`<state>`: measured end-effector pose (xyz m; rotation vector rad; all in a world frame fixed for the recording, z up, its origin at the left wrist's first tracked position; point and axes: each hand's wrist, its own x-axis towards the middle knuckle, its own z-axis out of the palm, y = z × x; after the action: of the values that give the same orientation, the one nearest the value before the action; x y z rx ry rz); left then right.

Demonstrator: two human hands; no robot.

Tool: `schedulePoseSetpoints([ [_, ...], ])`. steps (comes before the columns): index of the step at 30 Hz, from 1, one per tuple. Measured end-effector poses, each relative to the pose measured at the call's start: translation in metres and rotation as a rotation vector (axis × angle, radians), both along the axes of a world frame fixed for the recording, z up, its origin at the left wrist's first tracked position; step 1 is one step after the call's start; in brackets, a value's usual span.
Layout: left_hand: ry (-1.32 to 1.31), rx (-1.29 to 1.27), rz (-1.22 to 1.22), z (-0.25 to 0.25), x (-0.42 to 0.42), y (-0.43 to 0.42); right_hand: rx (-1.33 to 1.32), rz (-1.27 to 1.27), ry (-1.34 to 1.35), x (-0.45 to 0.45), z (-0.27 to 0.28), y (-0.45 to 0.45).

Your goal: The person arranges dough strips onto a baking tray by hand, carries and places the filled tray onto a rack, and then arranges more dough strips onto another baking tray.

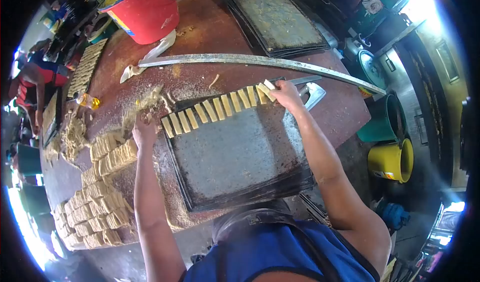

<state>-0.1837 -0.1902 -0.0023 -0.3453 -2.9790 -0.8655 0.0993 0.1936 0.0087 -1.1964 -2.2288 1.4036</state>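
Observation:
A dark metal tray (225, 157) lies on top of a stack in front of me. Along its far edge runs a row of several pale dough strips (216, 109). At the row's right end, my right hand (287, 96) is closed on a dough strip (267, 89) near the tray's far right corner. My left hand (145, 130) is beyond the tray's left edge, near piled cut dough pieces (117, 159); its fingers are blurred, and whether they hold anything cannot be made out. A metal scraper (315, 96) lies beside the right hand.
A long metal bar (235, 58) crosses the red table (200, 37) beyond the tray. Farther back are a red bucket (150, 14) and stacked trays (280, 19). Green and yellow buckets (387, 161) stand at right. Another person (37, 84) bends at the left.

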Motion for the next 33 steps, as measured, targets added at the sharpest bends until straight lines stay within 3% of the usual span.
schedulePoseSetpoints([
  [5, -0.062, 0.076, -0.036, 0.038, 0.024, 0.022, 0.029, -0.068, 0.005, 0.010, 0.004, -0.003],
  [6, -0.061, 0.077, -0.030, 0.040, 0.034, 0.034, 0.266, -0.079, 0.077, 0.011, -0.002, -0.001],
  [7, -0.260, 0.285, -0.001, 0.042, 0.046, 0.050, 0.502, -0.090, 0.150, 0.012, -0.002, -0.002],
  [8, -0.456, 0.493, 0.027, 0.043, 0.059, 0.066, 0.533, -0.054, 0.169, 0.014, -0.001, -0.003],
  [9, -0.518, 0.527, -0.026, 0.049, 0.076, 0.084, 0.530, -0.051, 0.174, 0.013, 0.001, -0.004],
  [11, -0.626, 0.484, -0.139, 0.061, 0.108, 0.122, 0.674, 0.194, 0.008, 0.014, 0.002, -0.010],
  [13, -0.665, 0.472, -0.284, 0.054, 0.128, 0.149, 0.684, 0.233, -0.049, 0.016, 0.001, -0.011],
  [15, -0.659, 0.543, -0.371, 0.039, 0.142, 0.172, 0.483, 0.126, 0.160, 0.019, 0.000, 0.000],
  [19, -0.507, 0.453, -0.550, 0.025, 0.156, 0.221, 0.757, 0.004, -0.044, 0.019, 0.021, 0.015],
  [23, -0.402, 0.357, -0.585, 0.036, 0.171, 0.248, 0.681, 0.175, -0.234, 0.023, 0.014, 0.005],
  [25, -0.444, 0.308, -0.593, 0.032, 0.180, 0.255, 0.650, 0.130, -0.152, 0.025, 0.008, 0.005],
  [27, -0.037, 0.057, -0.738, 0.030, 0.198, 0.259, 0.587, 0.142, -0.063, 0.024, 0.004, 0.010],
  [31, -0.120, -0.192, -0.781, 0.035, 0.211, 0.271, 0.569, 0.182, 0.069, 0.022, -0.009, 0.021],
  [33, -0.126, -0.148, -0.782, 0.037, 0.209, 0.267, 0.495, 0.199, 0.191, 0.024, -0.006, 0.026],
])
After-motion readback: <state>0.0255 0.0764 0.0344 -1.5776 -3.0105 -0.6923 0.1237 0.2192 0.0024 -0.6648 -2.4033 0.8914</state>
